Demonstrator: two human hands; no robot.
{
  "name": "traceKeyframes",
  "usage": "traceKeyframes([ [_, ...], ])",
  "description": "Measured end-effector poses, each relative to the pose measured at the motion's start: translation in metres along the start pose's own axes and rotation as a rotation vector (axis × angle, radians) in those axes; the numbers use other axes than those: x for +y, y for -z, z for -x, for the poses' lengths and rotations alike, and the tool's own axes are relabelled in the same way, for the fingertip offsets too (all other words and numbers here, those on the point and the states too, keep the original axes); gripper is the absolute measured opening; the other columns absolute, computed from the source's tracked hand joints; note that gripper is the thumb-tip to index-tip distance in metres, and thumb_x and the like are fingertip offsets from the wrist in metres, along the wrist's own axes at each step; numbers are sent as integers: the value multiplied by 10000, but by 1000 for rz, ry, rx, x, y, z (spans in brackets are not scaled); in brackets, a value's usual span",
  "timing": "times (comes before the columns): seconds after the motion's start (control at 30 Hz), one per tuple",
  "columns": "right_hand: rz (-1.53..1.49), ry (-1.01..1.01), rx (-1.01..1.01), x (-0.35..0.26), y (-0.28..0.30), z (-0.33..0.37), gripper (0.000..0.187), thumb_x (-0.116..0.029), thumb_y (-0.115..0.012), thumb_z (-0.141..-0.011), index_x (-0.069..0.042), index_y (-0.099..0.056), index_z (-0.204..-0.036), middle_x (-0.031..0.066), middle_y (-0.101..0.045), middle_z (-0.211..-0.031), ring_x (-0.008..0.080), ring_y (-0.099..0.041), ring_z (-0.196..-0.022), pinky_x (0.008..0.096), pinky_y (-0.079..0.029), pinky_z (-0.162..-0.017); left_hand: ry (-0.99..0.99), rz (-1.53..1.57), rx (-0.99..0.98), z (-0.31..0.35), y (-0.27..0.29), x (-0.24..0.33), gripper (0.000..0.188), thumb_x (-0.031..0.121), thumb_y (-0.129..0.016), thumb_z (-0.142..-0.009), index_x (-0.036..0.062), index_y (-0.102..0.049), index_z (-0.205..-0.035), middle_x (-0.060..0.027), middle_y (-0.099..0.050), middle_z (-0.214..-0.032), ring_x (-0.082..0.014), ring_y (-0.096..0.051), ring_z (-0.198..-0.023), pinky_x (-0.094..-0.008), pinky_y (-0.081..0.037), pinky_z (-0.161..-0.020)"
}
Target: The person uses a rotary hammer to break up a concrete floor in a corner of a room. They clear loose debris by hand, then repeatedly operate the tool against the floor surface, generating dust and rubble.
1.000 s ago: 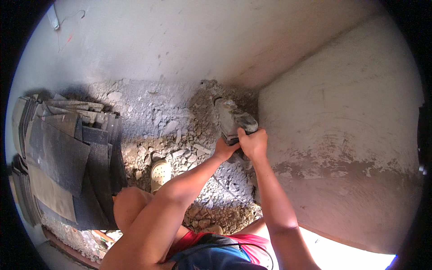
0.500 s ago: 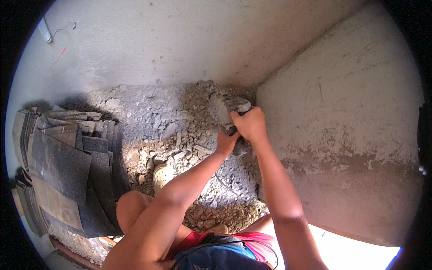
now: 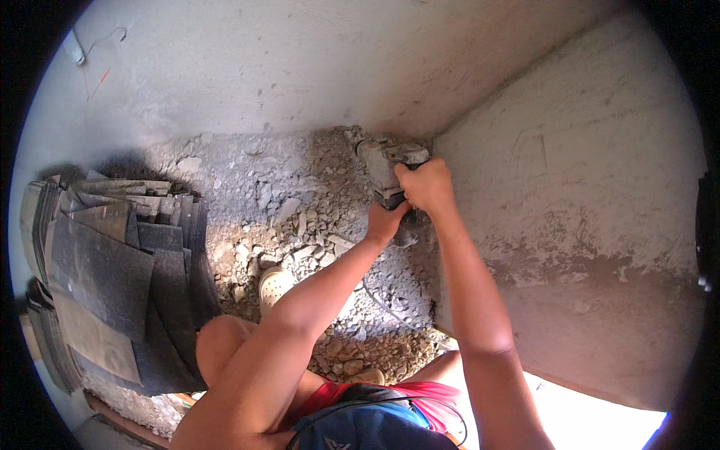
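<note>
Frame: clock positions are from the middle of your head view.
Wall fitting: small pale piece with a thin wire (image 3: 77, 51), 10 o'clock on the back wall (image 3: 285, 67), well apart from your hands.
Slabs: dark flat stack (image 3: 105, 259) at 9, edges overlapping, off to the side of the rubble. Likely parked there to leave you standing room.
Shoe: pale, with holes (image 3: 274, 286), at 8, planted in the rubble. Probably your brace.
Rubble: grey broken pieces (image 3: 296, 244) from the slabs across to the corner.
Power tool: dusty grey body (image 3: 377, 161) between 12 and 1, in the corner, front end down at the rubble. Can't tell if the tip touches.
Left hand: closed round the near end of the tool (image 3: 386, 220), just right of centre. Reads as carrying and steadying from below.
Cord: grey (image 3: 386, 306), between 5 and 6, trailing from under your left wrist, off to the side. Its join to the tool is hidden.
Right hand: wrapped on the tool's upper right side (image 3: 427, 184), at 2, above the left. Spaced grips should resist twist.
Right wall: scuffed plaster (image 3: 570, 195) at 3, just beside your right hand, so elbow room there looks tight.
</note>
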State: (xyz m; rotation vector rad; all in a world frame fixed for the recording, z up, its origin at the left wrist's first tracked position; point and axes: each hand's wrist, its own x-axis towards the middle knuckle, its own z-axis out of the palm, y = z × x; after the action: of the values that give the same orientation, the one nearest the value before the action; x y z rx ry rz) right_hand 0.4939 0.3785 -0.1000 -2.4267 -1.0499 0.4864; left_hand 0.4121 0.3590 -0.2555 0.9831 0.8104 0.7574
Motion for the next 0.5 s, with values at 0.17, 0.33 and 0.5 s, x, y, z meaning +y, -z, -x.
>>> traceKeyframes([
  [0.17,-93,-84,-29,7,0,-8,559,-409,-726,-787,147,-688,-738,291,-706,-766,419,-736,-816,451,-582,-812,11,-78,35,-9,2,-7,548,367,-869,-768,-24,-709,-1118,-150,-745,-1101,-255,-712,-1014,-384,-539,-847],
  [0.33,-203,-167,-81,7,12,0,519,-392,-705,-803,100,-674,-640,183,-669,-578,308,-718,-597,405,-592,-720,16,-68,-26,-9,2,-7,611,396,-868,-760,-10,-688,-1180,-148,-735,-1150,-260,-702,-1069,-404,-528,-898],
  [0.5,-113,-65,-31,13,8,-13,501,-354,-687,-835,72,-647,-575,152,-659,-550,277,-704,-560,399,-585,-647,34,-191,39,-9,-1,8,616,409,-862,-770,10,-685,-1204,-139,-730,-1183,-255,-698,-1092,-397,-527,-914],
])
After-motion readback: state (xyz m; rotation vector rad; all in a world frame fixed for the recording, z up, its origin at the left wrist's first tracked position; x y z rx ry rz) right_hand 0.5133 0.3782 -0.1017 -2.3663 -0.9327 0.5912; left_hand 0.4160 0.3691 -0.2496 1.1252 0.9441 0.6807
